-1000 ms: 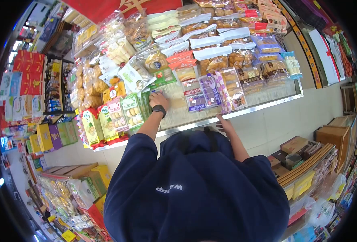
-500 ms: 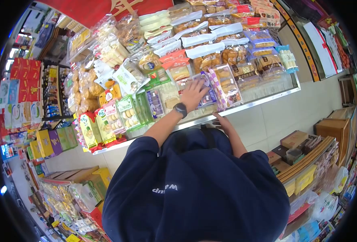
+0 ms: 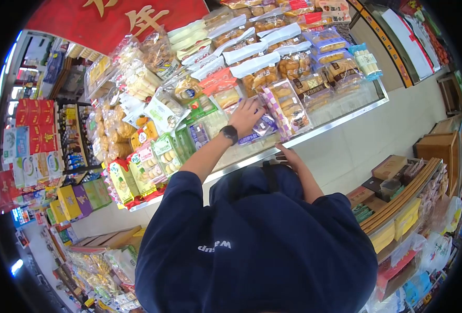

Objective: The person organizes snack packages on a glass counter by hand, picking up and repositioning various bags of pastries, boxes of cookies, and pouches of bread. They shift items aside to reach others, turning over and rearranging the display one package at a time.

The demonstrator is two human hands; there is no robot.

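My left hand (image 3: 245, 116), with a dark watch on the wrist, rests on a purple-printed clear snack pack (image 3: 264, 125) near the front of the display. Its fingers lie stretched over the pack's upper left part, which they hide. Just right of this pack leans a clear pack of baked goods with a purple-and-white checked edge (image 3: 287, 108). My right hand (image 3: 292, 158) is at the metal front edge (image 3: 330, 124), below the checked pack. Its fingers are apart, and nothing shows in them. To the left of my left hand lies a small dark purple pack (image 3: 199, 134).
Bagged breads (image 3: 259, 73) fill the back rows of the display. Green and pink cookie packs (image 3: 164, 148) stand at its front left. A red banner (image 3: 116, 23) hangs behind. Cardboard boxes (image 3: 390, 168) sit on a lower shelf at right, across a tiled floor (image 3: 346, 151).
The view has shifted slightly. The purple-printed pack has turned and lies nearer the front edge, under my left hand, whose fingers are closer together. My right hand stays by the edge.
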